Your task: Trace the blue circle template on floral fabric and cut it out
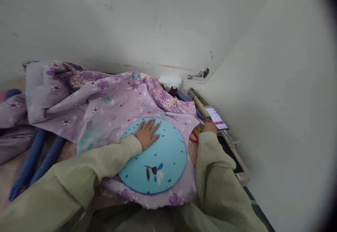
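Note:
A round light-blue disc [160,154], printed with dots and a flower, lies on purple floral cloth [116,109]. My left hand [147,133] rests flat on the disc's upper part, fingers spread. To the right of the cloth, my right hand [210,127] is down on the table with its fingers curled. A slim pale thing [201,121] shows at its fingertips, too small to make out. Just left of that hand are red and yellow loops, which look like scissor handles [194,136], partly hidden by the cloth and sleeve.
Beside my right hand lie a lit phone [218,119], olive fabric rolls [202,108] and a dark tablet-like slab [230,154]. A dark thread spool [173,91] and a white container [171,82] stand near the back wall. Blue rolls [39,154] lie at left.

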`<state>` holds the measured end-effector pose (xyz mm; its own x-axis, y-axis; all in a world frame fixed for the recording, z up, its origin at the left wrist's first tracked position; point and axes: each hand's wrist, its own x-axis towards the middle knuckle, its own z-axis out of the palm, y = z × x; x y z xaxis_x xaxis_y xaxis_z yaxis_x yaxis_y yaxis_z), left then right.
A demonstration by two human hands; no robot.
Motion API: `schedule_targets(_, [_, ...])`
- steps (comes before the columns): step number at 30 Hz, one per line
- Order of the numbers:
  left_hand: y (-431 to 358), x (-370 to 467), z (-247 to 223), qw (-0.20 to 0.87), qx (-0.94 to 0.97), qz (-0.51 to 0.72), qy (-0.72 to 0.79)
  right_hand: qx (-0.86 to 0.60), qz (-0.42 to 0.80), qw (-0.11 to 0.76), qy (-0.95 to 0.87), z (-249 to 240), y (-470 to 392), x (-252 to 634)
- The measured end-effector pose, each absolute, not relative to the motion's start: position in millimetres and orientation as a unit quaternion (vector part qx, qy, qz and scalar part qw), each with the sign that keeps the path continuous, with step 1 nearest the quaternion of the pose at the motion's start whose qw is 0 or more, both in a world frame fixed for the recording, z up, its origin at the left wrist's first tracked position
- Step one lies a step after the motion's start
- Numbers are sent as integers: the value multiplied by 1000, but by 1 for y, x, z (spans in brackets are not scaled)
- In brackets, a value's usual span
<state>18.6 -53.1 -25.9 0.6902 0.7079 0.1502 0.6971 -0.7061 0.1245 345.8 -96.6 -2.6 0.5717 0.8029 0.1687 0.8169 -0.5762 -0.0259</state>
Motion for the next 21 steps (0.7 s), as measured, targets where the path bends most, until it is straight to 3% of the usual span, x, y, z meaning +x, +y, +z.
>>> schedule_targets(12, [-54,20,-25,45,918,97,383,-890,8,19,-456,30,-137,364])
schedule_targets(16, [-52,20,-26,59,919,90,379,-880,22,88,-466,52,-173,365])
schedule_targets(21, [-48,19,-8,69,912,92,394,-821,103,253,-501,69,-201,340])
